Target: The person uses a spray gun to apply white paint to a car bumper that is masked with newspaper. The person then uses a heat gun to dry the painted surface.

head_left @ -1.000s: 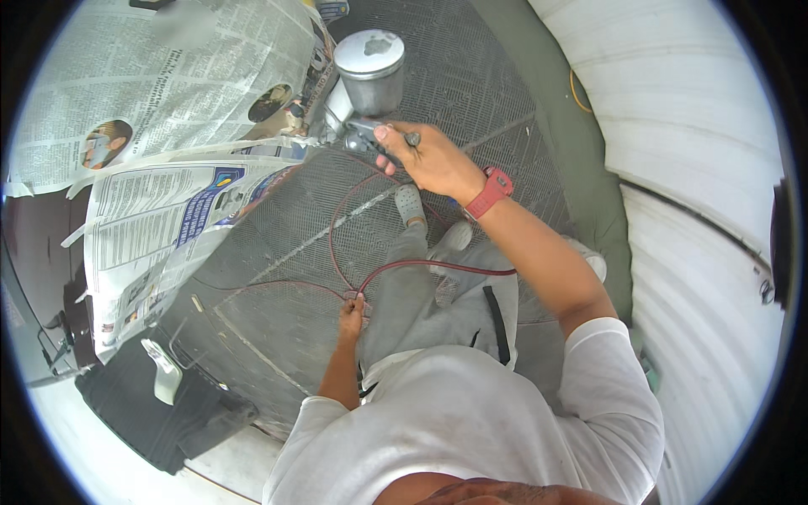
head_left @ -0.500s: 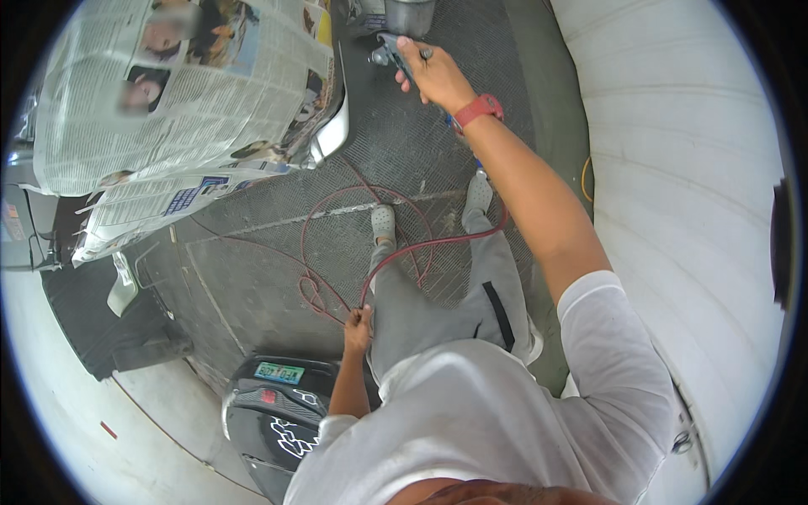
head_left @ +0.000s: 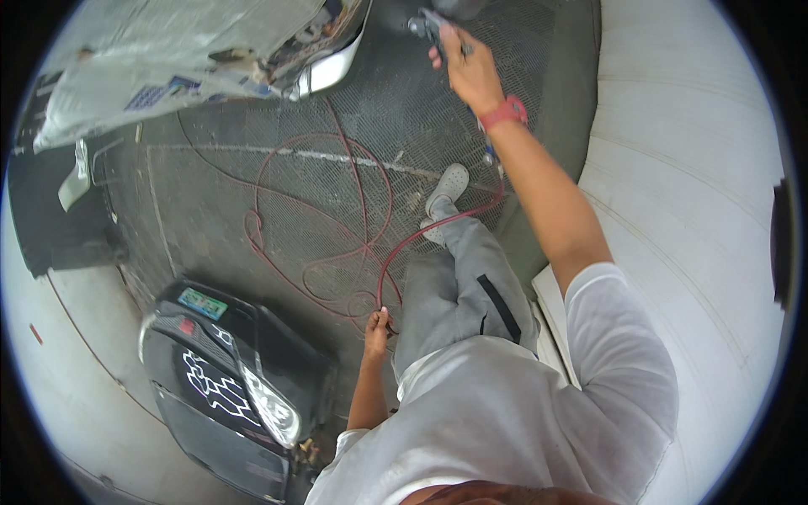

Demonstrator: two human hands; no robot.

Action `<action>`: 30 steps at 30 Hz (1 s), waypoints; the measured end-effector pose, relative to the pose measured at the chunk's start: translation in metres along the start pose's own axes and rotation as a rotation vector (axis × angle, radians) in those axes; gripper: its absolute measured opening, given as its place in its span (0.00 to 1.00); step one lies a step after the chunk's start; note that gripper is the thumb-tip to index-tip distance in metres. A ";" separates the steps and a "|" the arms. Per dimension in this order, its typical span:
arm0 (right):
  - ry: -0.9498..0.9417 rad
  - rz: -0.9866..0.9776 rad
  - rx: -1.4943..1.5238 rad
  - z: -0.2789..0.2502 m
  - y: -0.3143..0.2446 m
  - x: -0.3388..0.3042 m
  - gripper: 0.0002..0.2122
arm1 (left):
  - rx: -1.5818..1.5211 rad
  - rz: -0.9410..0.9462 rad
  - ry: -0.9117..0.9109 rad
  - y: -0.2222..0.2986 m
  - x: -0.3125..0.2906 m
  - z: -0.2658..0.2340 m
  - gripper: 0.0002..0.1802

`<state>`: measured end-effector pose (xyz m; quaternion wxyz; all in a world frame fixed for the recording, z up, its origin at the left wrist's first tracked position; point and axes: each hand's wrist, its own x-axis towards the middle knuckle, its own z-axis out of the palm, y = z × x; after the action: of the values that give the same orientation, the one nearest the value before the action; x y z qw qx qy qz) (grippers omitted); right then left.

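My right hand (head_left: 478,80) is closed around a spray gun (head_left: 431,29), held out at arm's length near the top of the view. From below that hand a red air hose (head_left: 438,224) curves past my legs. My left hand (head_left: 377,328), beside my left thigh, grips this hose. More of the hose lies in loose loops on the floor. At the upper left, beyond the gun, stands a vehicle part masked with newspaper (head_left: 168,63), its pale lower corner (head_left: 332,67) uncovered.
A black vehicle body (head_left: 223,358) with a headlamp (head_left: 273,412) and plate stands low on the left. Behind it is a black panel (head_left: 63,223). A white wall (head_left: 673,210) runs along my right. The dark textured floor (head_left: 328,194) carries the hose loops around my feet.
My view has swung, so the masked part sits higher and the black vehicle shows more. My legs have shifted, one foot now close behind the other. Both hands keep their holds.
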<state>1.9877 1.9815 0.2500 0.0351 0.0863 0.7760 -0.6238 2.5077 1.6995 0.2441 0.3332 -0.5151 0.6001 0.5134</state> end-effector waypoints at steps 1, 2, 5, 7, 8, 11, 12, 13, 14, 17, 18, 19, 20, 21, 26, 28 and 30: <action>-0.056 0.019 -0.011 0.003 -0.005 -0.026 0.26 | 0.006 0.014 -0.009 -0.021 0.001 -0.003 0.28; -0.084 0.002 0.008 0.012 -0.006 -0.050 0.25 | 0.004 -0.011 0.022 -0.039 -0.002 -0.002 0.28; -0.176 -0.080 0.024 0.047 -0.006 -0.102 0.25 | -0.014 -0.078 0.103 -0.086 -0.012 0.001 0.28; -0.225 -0.161 -0.033 0.059 -0.007 -0.126 0.25 | -0.022 -0.119 0.122 -0.113 -0.020 0.000 0.29; -0.261 -0.148 -0.028 0.065 -0.008 -0.129 0.26 | -0.048 -0.049 0.164 -0.121 -0.019 0.005 0.27; -0.390 -0.027 0.069 0.070 -0.017 -0.130 0.26 | -0.074 -0.024 0.143 -0.169 -0.020 0.010 0.26; -0.403 0.034 0.039 0.064 -0.026 -0.124 0.27 | -0.080 -0.022 0.131 -0.177 -0.021 0.016 0.25; -0.370 0.033 0.022 0.060 -0.023 -0.115 0.27 | -0.086 -0.021 0.120 -0.185 -0.022 0.022 0.25; -0.332 0.033 0.004 0.053 -0.019 -0.104 0.27 | -0.089 -0.018 0.105 -0.189 -0.024 0.027 0.24; -0.156 0.006 0.015 0.032 0.014 -0.063 0.26 | -0.177 0.002 0.106 -0.186 -0.021 0.054 0.23; -0.087 0.009 0.033 0.023 0.018 -0.052 0.25 | -0.194 -0.002 0.118 -0.182 -0.021 0.063 0.22; -0.007 0.041 0.021 0.016 0.022 -0.041 0.24 | -0.211 -0.006 0.130 -0.177 -0.020 0.073 0.22; 0.041 -0.018 0.004 0.007 0.035 -0.030 0.24 | -0.229 -0.009 0.144 -0.171 -0.018 0.083 0.21; 0.094 -0.064 -0.016 0.004 0.050 -0.024 0.23 | -0.221 0.013 0.159 -0.166 -0.016 0.090 0.21; 0.052 -0.230 -0.005 0.033 0.107 -0.039 0.22 | -0.300 0.014 0.304 -0.131 -0.012 0.125 0.20; -0.045 -0.263 -0.011 0.056 0.118 -0.073 0.23 | -0.356 0.004 0.396 -0.126 -0.010 0.136 0.20; -0.147 -0.319 -0.023 0.087 0.130 -0.099 0.24 | -0.339 0.022 0.480 -0.128 -0.004 0.144 0.22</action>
<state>2.1035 1.9149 0.1223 -0.0069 -0.0843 0.7822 -0.6173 2.6135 1.8465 0.1766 0.0851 -0.6635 0.5730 0.4735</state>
